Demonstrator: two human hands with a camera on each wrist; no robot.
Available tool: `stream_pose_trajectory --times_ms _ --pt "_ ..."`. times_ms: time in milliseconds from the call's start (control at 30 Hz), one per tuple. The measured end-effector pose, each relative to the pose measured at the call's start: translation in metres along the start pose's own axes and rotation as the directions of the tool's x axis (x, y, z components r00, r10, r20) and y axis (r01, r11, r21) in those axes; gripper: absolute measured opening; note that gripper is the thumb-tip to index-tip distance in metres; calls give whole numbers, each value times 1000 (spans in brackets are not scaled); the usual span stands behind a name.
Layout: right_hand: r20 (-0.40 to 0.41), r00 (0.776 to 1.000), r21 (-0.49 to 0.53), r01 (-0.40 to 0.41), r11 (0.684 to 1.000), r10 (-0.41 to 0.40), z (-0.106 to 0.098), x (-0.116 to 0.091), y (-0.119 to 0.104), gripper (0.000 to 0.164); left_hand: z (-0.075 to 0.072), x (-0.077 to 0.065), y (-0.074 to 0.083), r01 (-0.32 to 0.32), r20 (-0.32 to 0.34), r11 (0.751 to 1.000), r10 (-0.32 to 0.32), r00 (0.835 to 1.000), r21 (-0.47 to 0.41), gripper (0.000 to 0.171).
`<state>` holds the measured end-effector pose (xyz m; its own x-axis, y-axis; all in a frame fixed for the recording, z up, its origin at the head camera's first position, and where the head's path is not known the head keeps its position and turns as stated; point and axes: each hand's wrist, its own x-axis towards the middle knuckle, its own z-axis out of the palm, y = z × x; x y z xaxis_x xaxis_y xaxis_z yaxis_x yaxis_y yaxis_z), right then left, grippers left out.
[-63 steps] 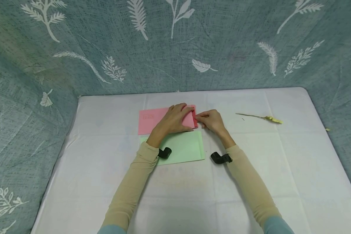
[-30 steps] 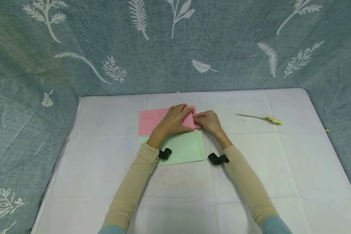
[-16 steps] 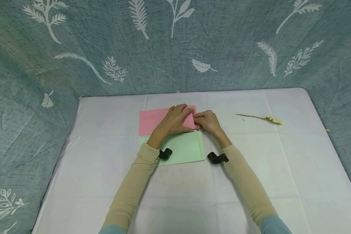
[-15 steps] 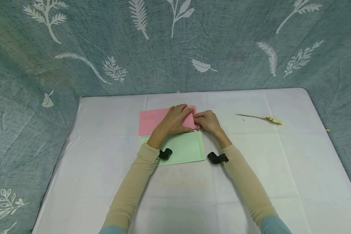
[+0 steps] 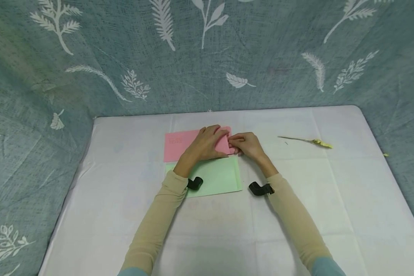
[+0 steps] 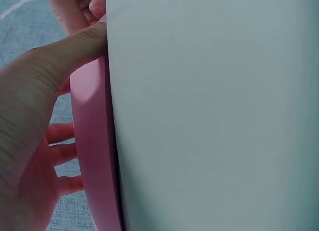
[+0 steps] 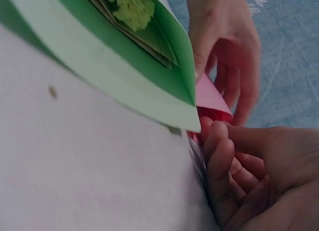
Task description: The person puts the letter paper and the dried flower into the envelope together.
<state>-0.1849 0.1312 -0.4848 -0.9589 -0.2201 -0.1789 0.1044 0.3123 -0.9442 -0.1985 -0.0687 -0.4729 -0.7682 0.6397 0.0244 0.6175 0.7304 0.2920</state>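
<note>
A pink envelope (image 5: 181,143) with faint print lies on the table, its opening toward the right. My left hand (image 5: 204,145) spans it, thumb on the near edge and fingers over the far edge, and grips it; in the left wrist view the thumb presses the pink edge (image 6: 92,116). At the open end, my right hand (image 5: 249,145) has thumb and forefinger together on the pink envelope's mouth; their tips are partly hidden inside. Nearer me lies a light green envelope (image 5: 217,176), partly under the left wrist. The right wrist view shows its mouth gaping, with a yellow-green flower (image 7: 132,9) and paper slips (image 7: 157,57) inside.
A yellow flower (image 5: 321,143) on a thin dry stem lies on the white tablecloth (image 5: 296,214) to the right. A tiny dark scrap sits beside it. Leaf-patterned blue-green cloth (image 5: 193,84) hangs behind and at the sides.
My right hand has moved left into the pink envelope's mouth, then slightly back to the right. The red strip seen at the mouth earlier is now mostly covered. My left hand keeps its hold.
</note>
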Motion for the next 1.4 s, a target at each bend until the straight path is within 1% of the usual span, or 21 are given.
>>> stream_pose_trajectory --times_ms 100,267,667,867,1067,1233,1400 --pt "6 1000 41 1 999 -2 -6 -3 3 27 0 0 0 -8 -15 1000 8 1000 -12 78" --pt "2 1000 46 -11 999 11 -16 -8 7 28 0 0 0 -18 -39 1000 17 999 -24 78" --pt "-17 1000 19 -7 1000 7 -32 -19 13 28 -1 0 0 -1 -24 1000 1 1000 -9 78" --pt "-49 999 27 -18 999 19 -42 -27 16 29 -1 1 1 0 -25 1000 -1 1000 -20 79" --pt "-71 997 44 -27 999 30 -57 -33 22 31 0 1 1 -12 -40 1000 11 999 -25 78" --pt "-93 995 30 -41 999 44 -71 -38 27 32 -1 0 1 -19 -38 999 18 999 -28 77" --pt "-112 992 6 -65 998 65 -87 -43 32 36 -1 0 0 -9 -35 1000 8 999 -27 77"
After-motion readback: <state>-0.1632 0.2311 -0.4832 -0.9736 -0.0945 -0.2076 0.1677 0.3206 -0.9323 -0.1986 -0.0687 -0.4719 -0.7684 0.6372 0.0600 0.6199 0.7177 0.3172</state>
